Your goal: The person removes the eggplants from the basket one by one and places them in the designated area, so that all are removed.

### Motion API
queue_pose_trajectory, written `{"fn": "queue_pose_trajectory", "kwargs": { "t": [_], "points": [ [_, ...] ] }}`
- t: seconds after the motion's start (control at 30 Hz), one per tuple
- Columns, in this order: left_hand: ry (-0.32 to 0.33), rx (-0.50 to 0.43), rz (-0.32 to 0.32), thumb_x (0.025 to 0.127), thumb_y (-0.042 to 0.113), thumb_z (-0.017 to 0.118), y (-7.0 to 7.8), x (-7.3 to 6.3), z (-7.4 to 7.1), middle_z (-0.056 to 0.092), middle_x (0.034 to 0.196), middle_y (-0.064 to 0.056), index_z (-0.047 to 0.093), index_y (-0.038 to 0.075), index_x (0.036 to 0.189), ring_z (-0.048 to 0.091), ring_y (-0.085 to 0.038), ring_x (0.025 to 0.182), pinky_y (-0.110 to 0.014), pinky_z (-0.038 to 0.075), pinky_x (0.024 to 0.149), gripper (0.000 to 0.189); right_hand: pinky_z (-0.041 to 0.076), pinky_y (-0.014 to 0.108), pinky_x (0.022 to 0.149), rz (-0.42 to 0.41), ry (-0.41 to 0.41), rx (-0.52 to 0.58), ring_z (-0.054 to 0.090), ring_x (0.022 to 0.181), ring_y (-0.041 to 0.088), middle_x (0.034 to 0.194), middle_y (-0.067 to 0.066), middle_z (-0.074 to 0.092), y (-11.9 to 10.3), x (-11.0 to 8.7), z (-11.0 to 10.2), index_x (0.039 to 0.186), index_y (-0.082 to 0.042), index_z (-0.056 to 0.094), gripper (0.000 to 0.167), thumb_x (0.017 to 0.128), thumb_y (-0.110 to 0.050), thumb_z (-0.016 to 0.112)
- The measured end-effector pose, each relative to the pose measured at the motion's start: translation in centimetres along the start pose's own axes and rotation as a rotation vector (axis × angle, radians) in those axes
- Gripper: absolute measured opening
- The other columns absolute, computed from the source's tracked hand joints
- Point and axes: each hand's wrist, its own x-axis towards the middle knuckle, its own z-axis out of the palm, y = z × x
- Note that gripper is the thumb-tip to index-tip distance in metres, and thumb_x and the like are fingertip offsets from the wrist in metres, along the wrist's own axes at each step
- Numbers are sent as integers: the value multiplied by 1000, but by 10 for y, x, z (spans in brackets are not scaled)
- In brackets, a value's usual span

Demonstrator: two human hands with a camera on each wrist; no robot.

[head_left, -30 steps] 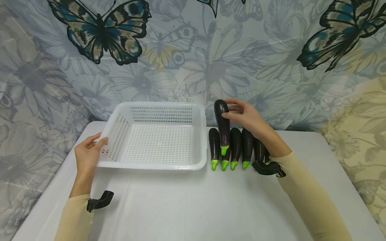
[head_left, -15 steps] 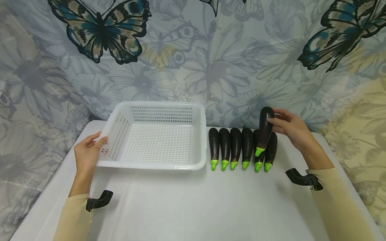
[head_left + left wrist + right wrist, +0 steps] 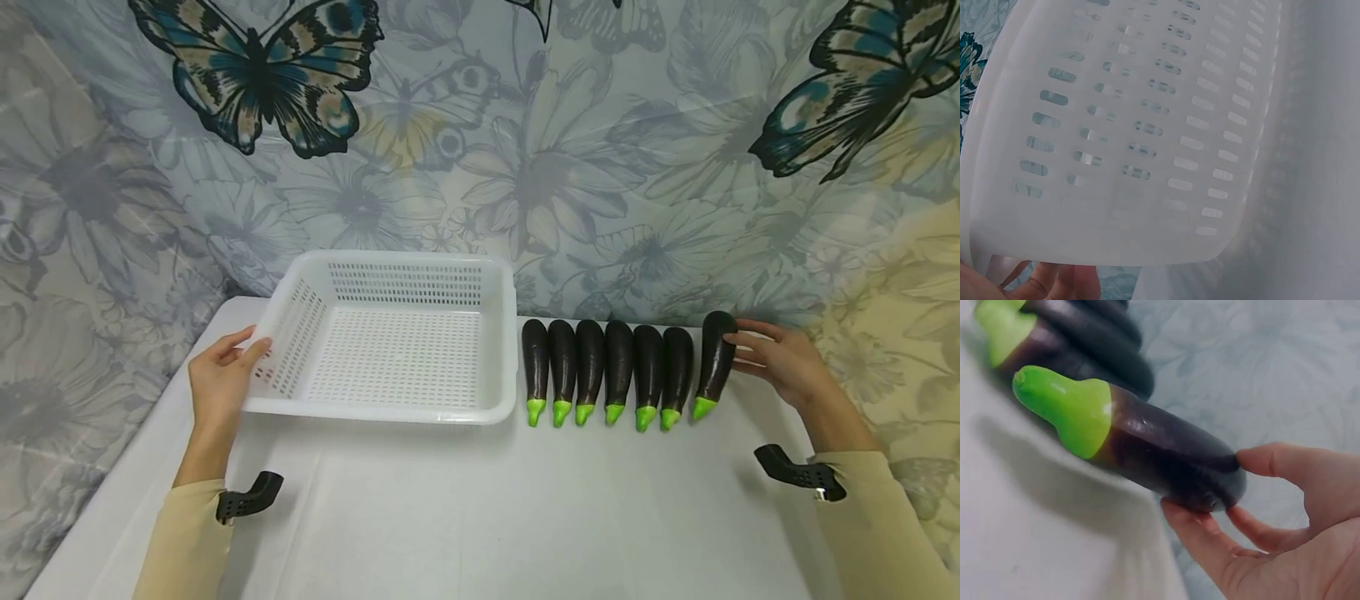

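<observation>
My right hand (image 3: 780,362) grips a dark purple eggplant (image 3: 717,354) by its rounded end, thumb on one side and fingers on the other. In the right wrist view the held eggplant (image 3: 1166,447) points its bright green stem end away from the palm, and a shadow lies beneath it. Just left of it, several more eggplants (image 3: 618,367) lie side by side in a row, green ends toward me. My left hand (image 3: 221,379) pinches the left rim of a white slotted plastic basket (image 3: 378,412). In the left wrist view, the basket's side (image 3: 1116,225) hides part of that hand.
The basket stands directly left of the eggplant row on a white-covered table (image 3: 480,508). A cloth backdrop (image 3: 525,167) with flowers and butterflies rises behind the table's back edge. A black wrist camera (image 3: 798,475) sits on the right sleeve, another (image 3: 250,496) on the left.
The right hand has carried the eggplant rightward over the row and down to the row's right end. The left hand stays on the basket rim.
</observation>
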Motion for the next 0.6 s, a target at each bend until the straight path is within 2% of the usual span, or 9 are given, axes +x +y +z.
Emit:
{"fn": "queue_pose_trajectory", "kwargs": {
  "t": [0.2, 0.33, 0.47, 0.6],
  "points": [
    [-13, 12, 7, 89, 26, 74, 1, 0, 0, 59, 70, 11, 62, 11, 133, 60, 0, 58, -18, 48, 50, 48, 54, 21, 73, 89, -4, -233, 64, 80, -3, 89, -26, 61, 20, 8, -7, 145, 6, 27, 58, 101, -19, 55],
    [-18, 23, 17, 89, 27, 74, 0, -1, 0, 59, 71, 10, 62, 11, 133, 60, 0, 59, -18, 49, 50, 48, 54, 21, 73, 110, -4, -273, 63, 81, -3, 88, -25, 61, 26, 12, -6, 147, 11, 24, 64, 100, -20, 56],
    [-25, 23, 3, 89, 27, 73, -2, -1, 1, 59, 73, 8, 62, 12, 134, 61, -1, 60, -20, 50, 51, 48, 54, 20, 74, 116, 0, -342, 61, 80, -6, 88, -28, 56, 24, 13, -5, 148, 16, 17, 72, 101, -25, 54],
    [-21, 22, 17, 90, 27, 73, 1, 0, 2, 59, 73, 7, 62, 12, 133, 61, -1, 60, -20, 50, 50, 48, 54, 21, 74, 123, 19, -399, 58, 79, -9, 87, -28, 52, 20, 14, -2, 146, 18, 18, 75, 101, -29, 54]
  ]
}}
